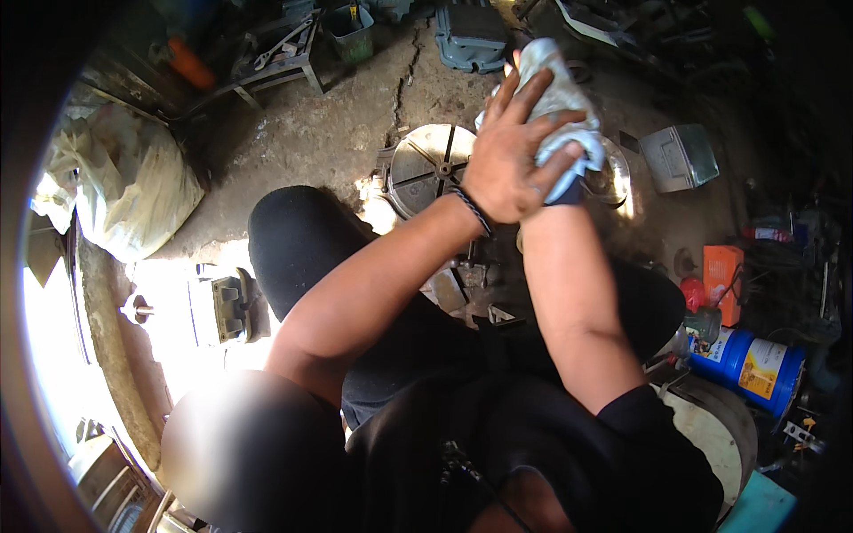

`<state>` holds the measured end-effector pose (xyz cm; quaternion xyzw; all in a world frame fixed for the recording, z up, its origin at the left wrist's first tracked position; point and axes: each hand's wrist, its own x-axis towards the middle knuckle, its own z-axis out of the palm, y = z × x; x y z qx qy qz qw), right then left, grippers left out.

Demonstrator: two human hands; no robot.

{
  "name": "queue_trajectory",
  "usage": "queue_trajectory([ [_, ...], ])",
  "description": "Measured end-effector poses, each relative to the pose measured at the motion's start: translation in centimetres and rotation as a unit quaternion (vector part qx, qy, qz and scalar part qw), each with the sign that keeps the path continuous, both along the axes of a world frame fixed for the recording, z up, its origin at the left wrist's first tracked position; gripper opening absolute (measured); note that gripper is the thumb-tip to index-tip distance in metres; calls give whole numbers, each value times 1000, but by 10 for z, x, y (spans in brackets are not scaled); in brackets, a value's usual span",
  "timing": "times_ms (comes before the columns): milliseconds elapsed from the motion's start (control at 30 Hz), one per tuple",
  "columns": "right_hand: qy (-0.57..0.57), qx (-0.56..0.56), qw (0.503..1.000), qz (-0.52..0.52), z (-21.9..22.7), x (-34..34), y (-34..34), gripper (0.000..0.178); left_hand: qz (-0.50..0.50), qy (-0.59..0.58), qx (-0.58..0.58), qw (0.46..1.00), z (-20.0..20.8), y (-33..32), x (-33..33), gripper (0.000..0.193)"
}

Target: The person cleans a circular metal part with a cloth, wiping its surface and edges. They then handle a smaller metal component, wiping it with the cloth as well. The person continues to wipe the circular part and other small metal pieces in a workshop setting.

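My left hand [508,155] has a dark braided bracelet at its wrist. Its back faces up and its fingers are spread across a crumpled pale blue and white cloth [553,75]. Underneath, that cloth wraps over my right hand [516,57], of which only pinkish fingertips show past its far left edge. My right palm and the rest of those fingers are hidden, and a dark band circles the right wrist. Both hands press together with the cloth around them, above a round metal plate [422,164] with radial slots on the ground.
A metal box [677,158] stands to the right, near an orange case [723,284] and a blue bucket [748,369] on its side. A filled plastic sack [133,191] slumps at left. Further away are a low metal stand [280,62] with wrenches and a grey-blue housing [471,40].
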<state>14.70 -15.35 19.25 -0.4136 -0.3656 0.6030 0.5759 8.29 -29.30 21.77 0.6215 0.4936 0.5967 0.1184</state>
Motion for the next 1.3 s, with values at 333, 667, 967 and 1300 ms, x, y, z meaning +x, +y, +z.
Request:
queue_trajectory([
  [333,-133,-227,943,202,-102,1,-85,54,-106,-83,-307,942,-22,22,-48,49],
  [667,-648,264,587,408,-115,29,-105,54,-186,174,-154,955,-78,-13,-13,43],
  [967,-635,235,500,540,-74,61,-113,40,-75,39,-294,952,-60,4,-20,55],
  [1300,-770,195,226,563,-108,9,-88,40,-217,278,-134,926,10,-54,22,24],
])
